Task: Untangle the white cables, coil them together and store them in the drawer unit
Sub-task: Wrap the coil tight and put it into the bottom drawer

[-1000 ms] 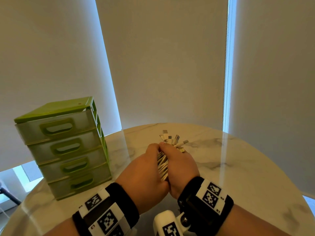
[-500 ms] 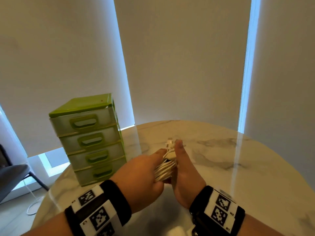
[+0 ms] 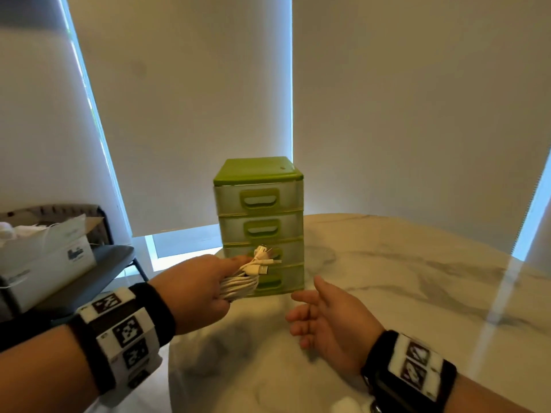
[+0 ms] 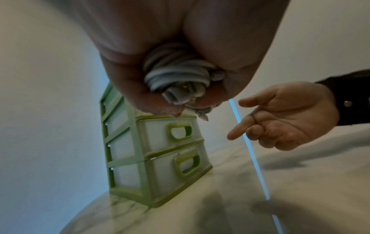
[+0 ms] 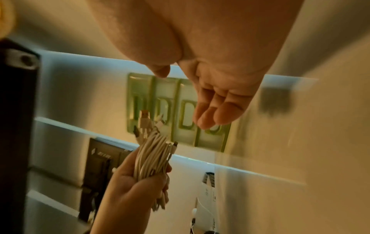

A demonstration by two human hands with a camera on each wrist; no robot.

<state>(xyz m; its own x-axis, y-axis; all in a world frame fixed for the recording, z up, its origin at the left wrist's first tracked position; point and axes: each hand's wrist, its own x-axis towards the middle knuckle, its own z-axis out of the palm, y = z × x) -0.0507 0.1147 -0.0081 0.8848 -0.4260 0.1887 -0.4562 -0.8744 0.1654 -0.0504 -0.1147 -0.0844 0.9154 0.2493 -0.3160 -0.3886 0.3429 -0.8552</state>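
My left hand (image 3: pixel 205 284) grips a coiled bundle of white cables (image 3: pixel 246 280), its plugs sticking out in front of the lower drawers of the green drawer unit (image 3: pixel 259 222). The wrist views show the same bundle of cables (image 5: pixel 154 158) (image 4: pixel 176 74) wrapped in the fingers of the left hand (image 5: pixel 136 186). All drawers of the drawer unit (image 4: pixel 158 158) look closed. My right hand (image 3: pixel 325 317) hovers above the marble table (image 3: pixel 402 278), just right of the unit, fingers relaxed and holding nothing. The right hand (image 4: pixel 284 120) is apart from the cables.
A dark chair (image 3: pixel 89 263) left of the table carries a white cardboard box (image 3: pixel 44 257). Light roller blinds hang behind the unit. The round table's edge curves below my left wrist.
My right hand has let go of the bundle and now hangs open; the left hand alone carries the cables up to the drawer unit. My head has turned left toward the unit.
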